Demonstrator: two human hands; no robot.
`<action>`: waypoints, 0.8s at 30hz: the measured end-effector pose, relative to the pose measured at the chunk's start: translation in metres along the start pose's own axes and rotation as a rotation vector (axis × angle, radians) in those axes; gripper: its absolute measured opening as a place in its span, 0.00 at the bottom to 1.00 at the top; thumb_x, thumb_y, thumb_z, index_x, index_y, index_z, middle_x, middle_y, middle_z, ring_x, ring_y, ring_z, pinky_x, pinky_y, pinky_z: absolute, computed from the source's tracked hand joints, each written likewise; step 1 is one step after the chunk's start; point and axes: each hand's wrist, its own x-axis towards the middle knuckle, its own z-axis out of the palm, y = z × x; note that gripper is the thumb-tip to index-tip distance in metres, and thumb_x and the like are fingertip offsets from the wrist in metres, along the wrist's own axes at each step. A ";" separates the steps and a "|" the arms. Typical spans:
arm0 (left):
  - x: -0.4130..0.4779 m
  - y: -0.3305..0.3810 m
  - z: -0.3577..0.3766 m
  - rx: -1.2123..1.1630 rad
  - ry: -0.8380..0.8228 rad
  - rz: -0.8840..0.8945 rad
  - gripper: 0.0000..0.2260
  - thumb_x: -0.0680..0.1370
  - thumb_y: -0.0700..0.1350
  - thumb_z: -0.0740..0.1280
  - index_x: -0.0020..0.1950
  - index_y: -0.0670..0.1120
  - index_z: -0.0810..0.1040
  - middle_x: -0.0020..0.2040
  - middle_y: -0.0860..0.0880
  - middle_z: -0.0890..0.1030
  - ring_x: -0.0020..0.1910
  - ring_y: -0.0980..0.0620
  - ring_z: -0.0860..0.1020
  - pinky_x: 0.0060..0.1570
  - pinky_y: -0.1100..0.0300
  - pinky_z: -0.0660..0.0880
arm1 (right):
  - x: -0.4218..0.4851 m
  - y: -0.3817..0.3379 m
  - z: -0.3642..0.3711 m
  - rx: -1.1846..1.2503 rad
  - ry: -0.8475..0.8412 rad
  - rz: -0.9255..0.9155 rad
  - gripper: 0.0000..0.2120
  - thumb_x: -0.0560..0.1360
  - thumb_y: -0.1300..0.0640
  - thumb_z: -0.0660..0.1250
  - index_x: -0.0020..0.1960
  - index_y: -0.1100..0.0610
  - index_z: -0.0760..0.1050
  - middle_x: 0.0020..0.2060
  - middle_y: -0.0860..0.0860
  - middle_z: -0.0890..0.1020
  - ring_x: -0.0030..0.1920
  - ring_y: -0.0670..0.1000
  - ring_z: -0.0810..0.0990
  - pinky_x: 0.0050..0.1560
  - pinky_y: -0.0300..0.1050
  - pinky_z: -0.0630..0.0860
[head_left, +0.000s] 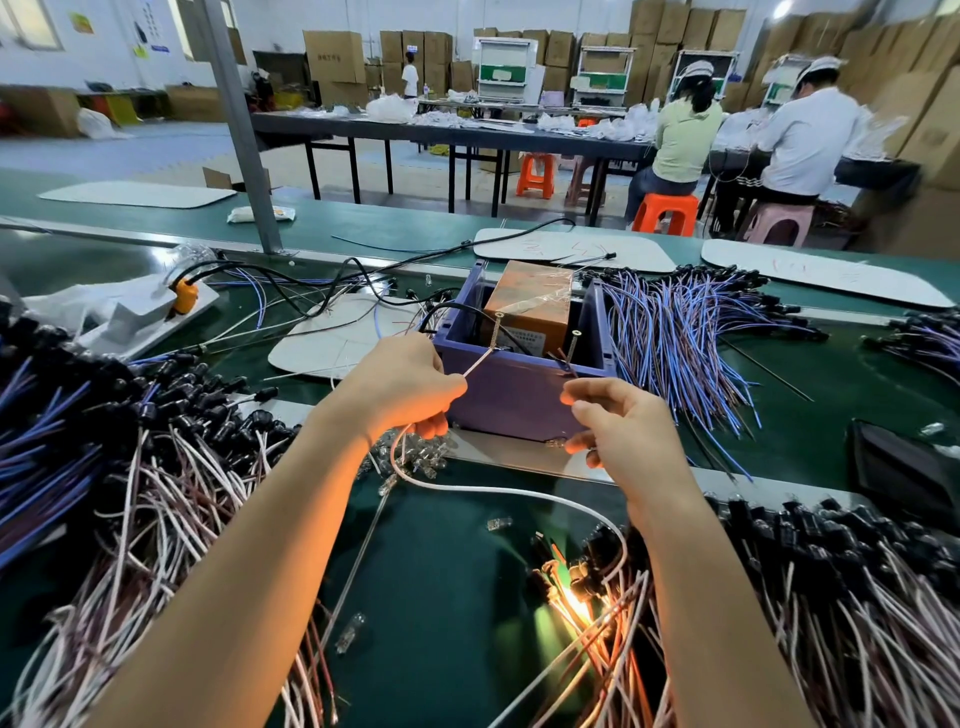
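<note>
A box (519, 400) is set mid-bench (441, 597), and a carton (530, 306) is stood in it. One wire bundle (104, 467) is heaped near left, another bundle (841, 597) near right, and a third bundle (675, 338) right of the box. Loose bulbs (421, 457) are scattered before the box, under the left hand (400, 387), from which a wire (493, 489) is looped rightwards.

The left hand (400, 384) and right hand (628, 436) are bare, with bare forearms

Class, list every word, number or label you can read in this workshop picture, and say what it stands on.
No text reads clearly.
Label on the brown box in the purple bin: too small.
Dark print on the cardboard carton at the back: blurred.
Print on the wall posters: blurred.
</note>
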 end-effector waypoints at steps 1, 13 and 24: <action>0.000 0.000 0.000 -0.004 0.000 0.002 0.10 0.75 0.39 0.61 0.36 0.39 0.77 0.28 0.45 0.82 0.22 0.57 0.77 0.22 0.69 0.69 | 0.000 0.000 0.000 -0.006 0.001 0.000 0.10 0.78 0.65 0.62 0.52 0.55 0.79 0.49 0.48 0.82 0.27 0.46 0.77 0.27 0.30 0.69; -0.021 0.002 -0.050 -0.396 -0.171 0.383 0.07 0.78 0.44 0.66 0.46 0.42 0.80 0.34 0.49 0.82 0.29 0.56 0.76 0.30 0.67 0.73 | -0.030 -0.062 -0.034 0.227 -0.151 -0.201 0.15 0.77 0.67 0.61 0.44 0.54 0.84 0.46 0.49 0.86 0.46 0.48 0.81 0.45 0.38 0.77; -0.023 -0.006 -0.054 -0.968 -1.066 0.851 0.19 0.80 0.54 0.61 0.51 0.39 0.81 0.38 0.44 0.82 0.34 0.48 0.76 0.35 0.61 0.75 | -0.074 -0.093 -0.059 -0.140 -0.943 -0.306 0.10 0.74 0.64 0.64 0.47 0.59 0.83 0.48 0.57 0.85 0.53 0.59 0.83 0.56 0.49 0.78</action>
